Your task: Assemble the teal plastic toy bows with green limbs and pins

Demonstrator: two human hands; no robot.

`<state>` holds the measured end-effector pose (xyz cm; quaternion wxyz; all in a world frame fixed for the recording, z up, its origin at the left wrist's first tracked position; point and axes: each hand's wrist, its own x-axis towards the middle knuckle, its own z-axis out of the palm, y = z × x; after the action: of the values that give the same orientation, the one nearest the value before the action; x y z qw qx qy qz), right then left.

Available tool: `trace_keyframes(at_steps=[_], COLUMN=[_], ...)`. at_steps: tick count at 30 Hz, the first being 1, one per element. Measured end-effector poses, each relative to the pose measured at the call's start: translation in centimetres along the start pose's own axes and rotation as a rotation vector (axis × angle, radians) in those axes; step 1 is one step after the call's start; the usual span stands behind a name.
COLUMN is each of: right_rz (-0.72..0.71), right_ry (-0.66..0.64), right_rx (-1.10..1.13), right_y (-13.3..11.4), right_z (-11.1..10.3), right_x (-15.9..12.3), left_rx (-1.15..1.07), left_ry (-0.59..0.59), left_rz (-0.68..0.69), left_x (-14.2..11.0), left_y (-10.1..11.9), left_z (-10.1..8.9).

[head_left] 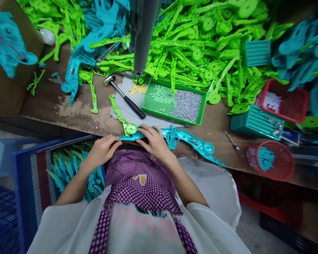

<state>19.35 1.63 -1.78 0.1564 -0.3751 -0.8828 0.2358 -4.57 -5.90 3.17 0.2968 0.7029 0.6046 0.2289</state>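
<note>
A long blue plastic bow-shaped part (190, 137) lies along the table's front edge, just above my lap. My left hand (105, 149) has its fingers closed around the part's left end, with the tips partly hidden. Across its middle rests my right hand (155, 141), with the thumb on the near side and the fingers on the far side, gripping it. A bright green arm with a round disc end (131, 128) sits on the blue part between my hands, its thin end pointing away from me. Thin wire shows along the blue part.
Beyond my hands lie a hammer (128, 101) and a green tray (201, 118) of small metal pieces. A grey machine head (141, 53) hangs above. Green parts (190, 38) are heaped behind. Rightward are a screwdriver (234, 144), a red basket (286, 164) and a teal box (254, 121).
</note>
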Motion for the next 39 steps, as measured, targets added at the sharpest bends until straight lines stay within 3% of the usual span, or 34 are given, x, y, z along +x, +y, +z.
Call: trace_keyframes(at_steps=[4, 8, 13, 16, 18, 21, 24, 34, 37, 39], right_rz=[-0.009, -0.030, -0.041, -0.056, -0.023, 0.077, 0.104, 0.009, 0.022, 0.047], right_ry=[-0.056, -0.122, -0.143, -0.110, -0.055, 0.044, 0.059, 0.101, 0.085, 0.048], right_rx=[-0.040, -0.175, -0.187, -0.126, -0.107, -0.112, -0.116, -0.211, -0.240, -0.262], right_y=[-0.2, -0.7, -0.3, 0.2, 0.6, 1.3, 2.1, 3.1, 3.1, 3.0], right_z=[-0.6, -0.9, -0.7, -0.8, -1.1, -1.6, -1.7, -1.4, -1.3, -1.4], right_x=[0.2, 1.2, 1.6, 1.0, 0.3, -0.7, -1.5, -1.9, -2.0, -2.1], left_rx=[-0.086, 0.022, 0.219, 0.229, 0.222, 0.204, 0.199, 0.226, 0.257, 0.233], left_ry=[-0.156, -0.099, 0.173, 0.162, 0.156, 0.182, 0.148, -0.171, -0.118, -0.043], left_rz=[-0.093, -0.119, -0.079, -0.058, -0.065, -0.045, 0.005, 0.076, 0.082, 0.007], left_x=[-1.5, -1.2, 4.3, 7.8, 8.8, 8.5, 7.5, 5.9, 5.2, 4.4], left_y=[0.2, 0.2, 0.5, -0.7, -2.0, -3.8, -5.1, -6.9, -7.2, -7.6], left_z=[0.2, -1.1, -3.6, -3.4, -2.9, -2.1, -2.2, -7.1, -7.1, -6.9])
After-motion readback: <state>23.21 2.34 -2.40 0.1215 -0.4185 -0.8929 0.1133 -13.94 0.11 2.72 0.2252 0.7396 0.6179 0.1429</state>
